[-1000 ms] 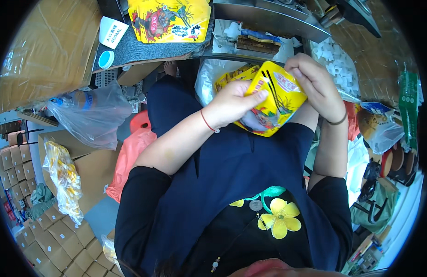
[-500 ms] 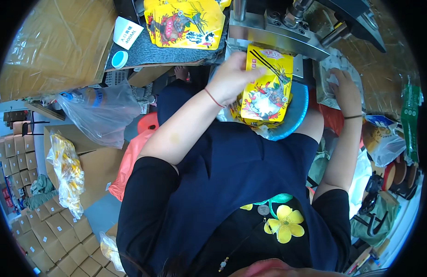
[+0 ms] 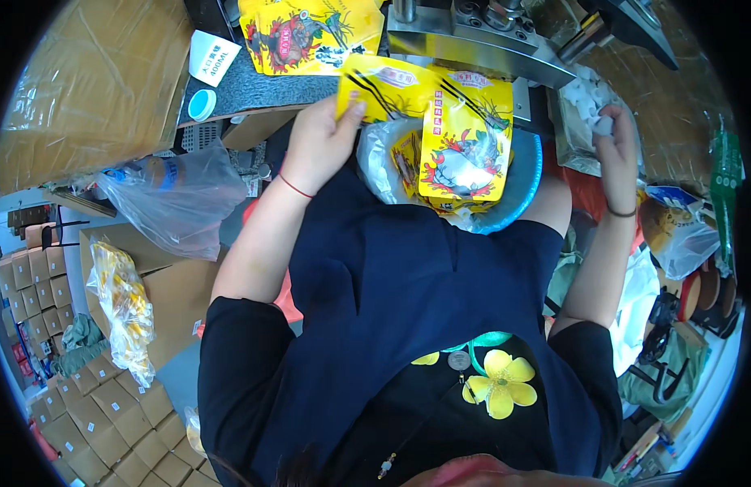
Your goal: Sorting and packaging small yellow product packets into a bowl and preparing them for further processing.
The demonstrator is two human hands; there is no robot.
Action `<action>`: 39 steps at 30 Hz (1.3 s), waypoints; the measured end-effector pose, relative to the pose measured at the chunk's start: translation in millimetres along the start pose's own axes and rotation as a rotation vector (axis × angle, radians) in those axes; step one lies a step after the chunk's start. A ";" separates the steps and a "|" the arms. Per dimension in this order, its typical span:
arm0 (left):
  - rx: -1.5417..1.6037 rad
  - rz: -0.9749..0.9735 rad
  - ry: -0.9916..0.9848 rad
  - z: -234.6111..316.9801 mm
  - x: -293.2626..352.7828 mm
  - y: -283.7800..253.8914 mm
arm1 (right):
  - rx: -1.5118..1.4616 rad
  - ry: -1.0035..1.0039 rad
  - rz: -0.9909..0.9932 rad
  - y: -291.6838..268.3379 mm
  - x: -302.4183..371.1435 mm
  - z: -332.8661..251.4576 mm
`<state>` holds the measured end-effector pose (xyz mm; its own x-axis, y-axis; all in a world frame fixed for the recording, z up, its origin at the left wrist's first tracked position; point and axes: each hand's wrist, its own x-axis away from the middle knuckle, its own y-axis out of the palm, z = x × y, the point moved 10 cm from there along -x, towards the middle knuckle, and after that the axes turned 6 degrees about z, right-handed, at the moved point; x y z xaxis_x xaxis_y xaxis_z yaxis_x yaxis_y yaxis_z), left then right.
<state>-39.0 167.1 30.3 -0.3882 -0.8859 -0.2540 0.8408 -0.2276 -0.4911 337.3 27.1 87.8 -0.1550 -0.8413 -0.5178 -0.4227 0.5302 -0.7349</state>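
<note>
Your left hand (image 3: 319, 142) pinches the top left corner of a yellow pouch (image 3: 440, 122), thumb on the front, fingers behind. That pouch hangs down just to the right of your hand, with its top edge tucked under the metal bar of the sealing machine (image 3: 473, 40) right above it. It looks light and thin, so I think one hand is enough. The skin looks shiny and slick, so it may slip if you squeeze softly. It also bends easily; the top edge already sags between your hand and the machine. My guess is that the flat top strip near the corners is the best place to hold, where nothing is inside to squash.

Your left arm reaches up and forward, elbow bent, wrist nearly straight, with a thin red band around it.

Below the pouch, a blue bowl (image 3: 526, 183) holds more yellow pouches in a clear bag.

Your right hand (image 3: 615, 142) is well apart, far to the right of the pouch. It is curled around a small white packet (image 3: 604, 123) and is raised beside a box of white packets (image 3: 582, 93). That arm is bent at the elbow, with a dark band on the wrist.
</note>
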 end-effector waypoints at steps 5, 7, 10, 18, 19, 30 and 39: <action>0.194 -0.154 -0.033 6.7 16.4 51.7 | -1.341 0.613 -0.042 17.8 6.2 28.8; 0.280 -0.220 -0.112 5.0 26.3 74.2 | -1.466 0.622 -0.095 25.3 10.3 12.2; 0.172 -0.301 -0.137 10.6 35.2 88.8 | -0.721 0.384 -0.106 39.8 4.1 -30.5; 0.431 -0.323 -0.093 59.4 45.4 106.4 | -0.778 0.108 -0.288 53.0 2.2 -118.5; 0.431 -0.324 -0.093 58.3 45.4 108.3 | -0.662 -0.048 -0.281 48.3 1.9 -131.3; 0.390 -0.328 -0.175 40.6 52.8 132.0 | -0.655 0.264 -0.037 46.0 1.6 -93.7; 0.831 -0.633 -0.506 51.9 76.6 162.9 | -0.435 0.079 -0.416 53.0 -5.3 -97.7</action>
<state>87.9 41.2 -25.9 -0.7904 -0.5364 0.2960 0.6118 -0.7166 0.3351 228.5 49.4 94.4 0.0431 -0.9828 -0.1793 -0.7855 0.0775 -0.6140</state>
